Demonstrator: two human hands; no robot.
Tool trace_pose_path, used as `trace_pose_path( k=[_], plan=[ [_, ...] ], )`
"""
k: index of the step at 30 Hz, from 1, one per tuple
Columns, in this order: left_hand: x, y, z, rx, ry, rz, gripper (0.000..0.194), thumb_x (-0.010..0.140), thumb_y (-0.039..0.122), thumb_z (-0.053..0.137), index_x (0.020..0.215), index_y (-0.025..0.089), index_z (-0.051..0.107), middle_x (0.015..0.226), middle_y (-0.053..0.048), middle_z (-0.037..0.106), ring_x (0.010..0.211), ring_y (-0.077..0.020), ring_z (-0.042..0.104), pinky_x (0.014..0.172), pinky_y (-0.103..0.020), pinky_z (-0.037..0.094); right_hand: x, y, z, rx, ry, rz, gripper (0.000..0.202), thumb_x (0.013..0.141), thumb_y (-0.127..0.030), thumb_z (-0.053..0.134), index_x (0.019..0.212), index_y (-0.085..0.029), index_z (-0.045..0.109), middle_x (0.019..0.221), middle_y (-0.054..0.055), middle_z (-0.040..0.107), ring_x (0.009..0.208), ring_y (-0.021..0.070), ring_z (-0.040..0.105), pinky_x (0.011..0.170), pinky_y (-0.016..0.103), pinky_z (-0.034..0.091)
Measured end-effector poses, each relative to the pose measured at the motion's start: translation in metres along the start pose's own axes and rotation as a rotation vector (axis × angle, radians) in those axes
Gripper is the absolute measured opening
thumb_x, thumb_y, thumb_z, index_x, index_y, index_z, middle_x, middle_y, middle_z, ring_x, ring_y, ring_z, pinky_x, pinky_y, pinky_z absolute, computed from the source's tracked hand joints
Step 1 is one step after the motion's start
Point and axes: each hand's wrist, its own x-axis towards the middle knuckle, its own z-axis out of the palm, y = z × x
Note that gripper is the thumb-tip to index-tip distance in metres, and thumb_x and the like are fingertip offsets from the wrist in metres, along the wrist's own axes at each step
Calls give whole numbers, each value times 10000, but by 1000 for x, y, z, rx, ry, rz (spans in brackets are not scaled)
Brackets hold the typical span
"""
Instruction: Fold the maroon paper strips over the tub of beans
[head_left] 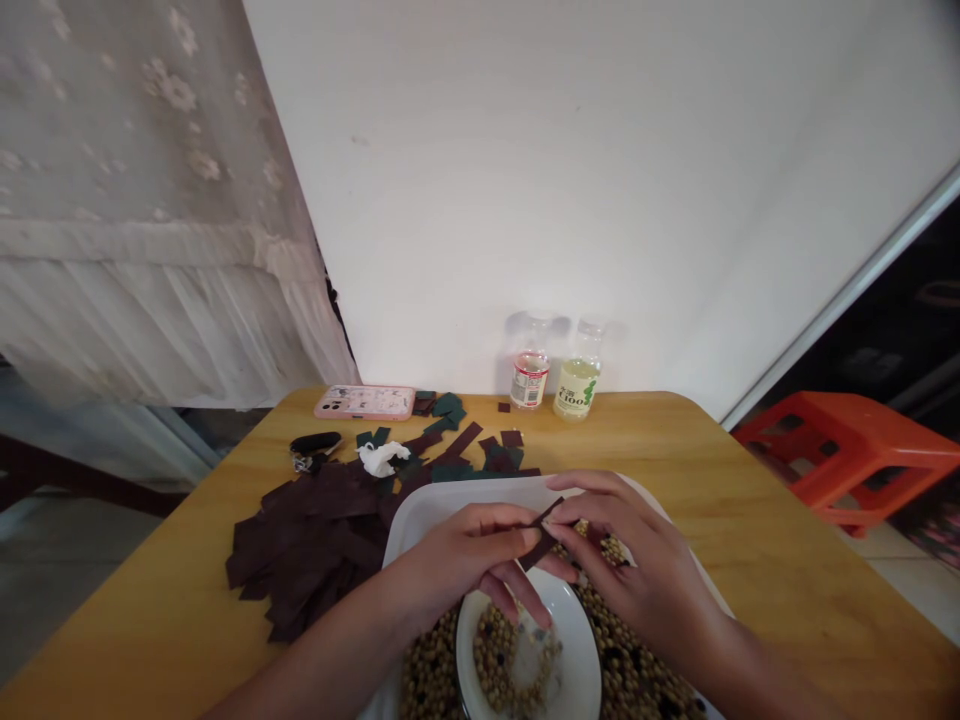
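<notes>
A dark brown strip (541, 540) of thin material is held between my two hands over a white tray (442, 492). My left hand (499, 540) pinches it between thumb and forefinger, its lower fingers hanging over a white bowl (589, 640). From the other side, my right hand (619, 540) has thumb and fingertips closed on the strip's upper end. Small tan and dark round pieces (622, 640), like beads or beans, fill the tray. More of them lie in the bowl; whether any sit in the strip is hidden by my fingers.
A heap of dark brown strips (322, 540) lies left of the tray, with green pieces (448, 410) behind. A crumpled white tissue (382, 458), a black item (315, 443), a pink-edged phone (364, 402) and two bottles (529, 375) stand or lie nearby. An orange stool (862, 440) is right of the table.
</notes>
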Motion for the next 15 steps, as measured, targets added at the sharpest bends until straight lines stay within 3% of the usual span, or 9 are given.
trace_pose_path(
  k=[15],
  plan=[
    [0,-1,-1,7,-3,9,315,837,352,516,1083,174,603,924,-95,689,583,-97,659,463,-110,443,0,1,0,-36,-10,-14,140,811,-79,512,865,-196,567,969,88,613,899,169,603,646,238,540]
  ],
)
